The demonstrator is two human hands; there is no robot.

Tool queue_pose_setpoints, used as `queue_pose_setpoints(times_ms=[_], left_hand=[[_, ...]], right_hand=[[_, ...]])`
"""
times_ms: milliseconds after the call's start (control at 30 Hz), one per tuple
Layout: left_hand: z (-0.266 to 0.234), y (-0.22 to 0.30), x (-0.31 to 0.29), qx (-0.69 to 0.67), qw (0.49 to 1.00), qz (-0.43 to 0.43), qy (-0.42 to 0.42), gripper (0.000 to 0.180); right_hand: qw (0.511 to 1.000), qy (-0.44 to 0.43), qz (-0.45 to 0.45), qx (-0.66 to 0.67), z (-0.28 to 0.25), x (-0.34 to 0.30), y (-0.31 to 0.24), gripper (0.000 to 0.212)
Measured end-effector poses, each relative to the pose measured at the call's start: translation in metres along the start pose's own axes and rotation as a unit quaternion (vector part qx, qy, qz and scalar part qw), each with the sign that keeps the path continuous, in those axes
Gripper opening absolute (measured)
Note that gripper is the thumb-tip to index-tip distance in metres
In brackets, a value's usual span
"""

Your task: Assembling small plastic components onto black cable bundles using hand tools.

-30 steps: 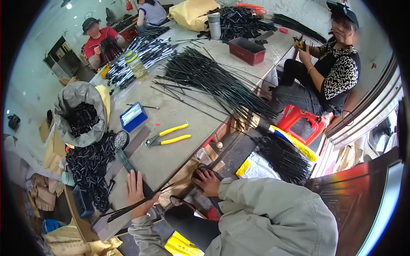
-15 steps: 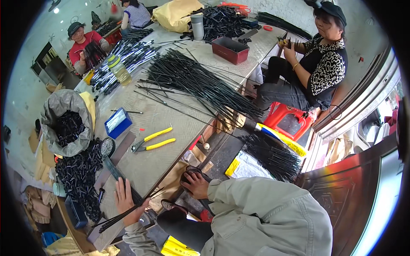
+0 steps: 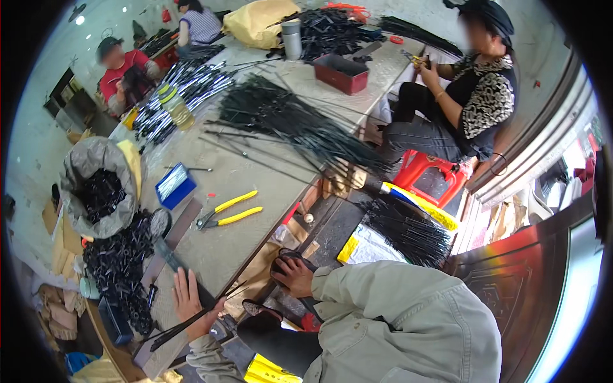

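My left hand (image 3: 189, 304) lies at the table's near edge with fingers stretched out flat. Its fingertips are beside a bundle of thin dark rods (image 3: 167, 255), which runs toward a round-ended dark piece (image 3: 160, 222). A few slender black rods (image 3: 170, 334) cross the hand by the thumb; whether the thumb pins them I cannot tell. Lower right of the table, my right hand (image 3: 294, 277) rests with fingers apart over a dark rounded thing (image 3: 281, 258) that I cannot make out. Pliers with yellow handles (image 3: 231, 210) lie on the table, apart from both hands.
A blue box of pale sticks (image 3: 175, 186) and a large pile of black rods (image 3: 281, 115) lie on the table (image 3: 255, 185). Left stands a grey sack (image 3: 83, 159) above heaped black parts (image 3: 115, 262). A co-worker (image 3: 476, 96) sits right on a red stool (image 3: 434, 179); others work behind.
My hands stay almost in place. The view has shifted slightly. The co-worker on the right has moved their hands, and a yellow-handled tool shows in them now.
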State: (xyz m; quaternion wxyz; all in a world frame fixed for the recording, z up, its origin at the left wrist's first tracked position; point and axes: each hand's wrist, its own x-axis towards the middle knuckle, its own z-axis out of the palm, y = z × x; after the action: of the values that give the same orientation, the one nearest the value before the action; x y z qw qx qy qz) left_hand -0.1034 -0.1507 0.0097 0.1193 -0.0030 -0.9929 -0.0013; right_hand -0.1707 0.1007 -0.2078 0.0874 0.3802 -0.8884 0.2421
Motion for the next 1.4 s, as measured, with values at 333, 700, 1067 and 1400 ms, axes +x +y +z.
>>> queue_pose_setpoints(times_ms=[333, 700, 1067, 1400], left_hand=[[-0.006, -0.008, 0.005, -0.046, 0.999, -0.015, -0.013, 0.097], [-0.011, -0.007, 0.001, -0.034, 0.999, -0.02, -0.015, 0.098], [-0.016, -0.001, 0.002, -0.045, 0.998, -0.043, -0.016, 0.099], [-0.011, -0.007, 0.002, -0.02, 0.999, -0.041, -0.003, 0.097]], right_hand=[[0.999, -0.05, -0.01, 0.008, -0.014, 0.009, -0.005, 0.054], [0.999, -0.049, -0.006, -0.008, -0.023, 0.01, -0.008, 0.061], [0.999, -0.047, 0.006, -0.007, -0.016, 0.009, -0.005, 0.059], [0.998, -0.057, -0.005, -0.007, -0.017, 0.01, -0.01, 0.059]])
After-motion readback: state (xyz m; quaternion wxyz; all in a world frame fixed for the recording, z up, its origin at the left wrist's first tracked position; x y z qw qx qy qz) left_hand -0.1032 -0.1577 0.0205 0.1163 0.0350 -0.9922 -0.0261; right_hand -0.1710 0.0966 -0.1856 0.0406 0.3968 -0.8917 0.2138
